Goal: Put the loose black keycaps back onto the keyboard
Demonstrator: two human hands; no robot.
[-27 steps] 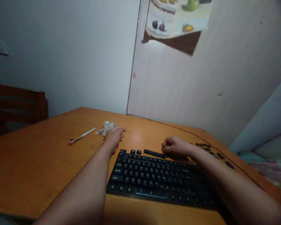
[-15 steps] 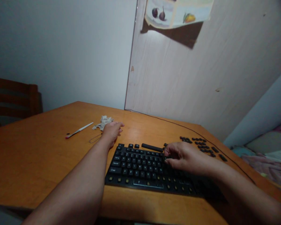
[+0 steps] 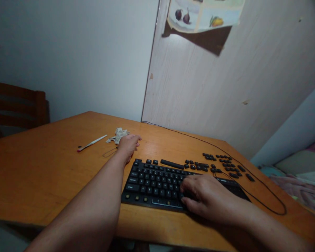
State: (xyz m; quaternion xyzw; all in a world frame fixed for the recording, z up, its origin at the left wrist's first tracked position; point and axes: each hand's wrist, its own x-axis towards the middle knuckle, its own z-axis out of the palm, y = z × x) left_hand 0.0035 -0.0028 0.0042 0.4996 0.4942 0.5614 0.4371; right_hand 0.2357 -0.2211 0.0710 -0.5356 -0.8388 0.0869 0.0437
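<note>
A black keyboard (image 3: 157, 182) lies on the orange wooden table (image 3: 42, 175). My right hand (image 3: 204, 196) rests on its lower middle keys with the fingers curled down; whether they pinch a key I cannot make out. My left hand (image 3: 128, 145) lies on the table beyond the keyboard's far left corner, fingers loosely bent, beside a crumpled tissue (image 3: 118, 135). Several loose black keycaps (image 3: 220, 162) and a long black spacebar key (image 3: 172, 164) sit on the table behind the keyboard.
A white slim tool with a red tip (image 3: 91, 143) lies left of the tissue. The keyboard's black cable (image 3: 252, 196) loops along the right of the table to the wall. A wooden chair (image 3: 15, 108) stands at the left; bedding (image 3: 299, 175) is at the right.
My right hand moved from the loose keycaps behind the keyboard toward me onto the keyboard's front rows. My left hand stayed beside the tissue. The camera shifted slightly.
</note>
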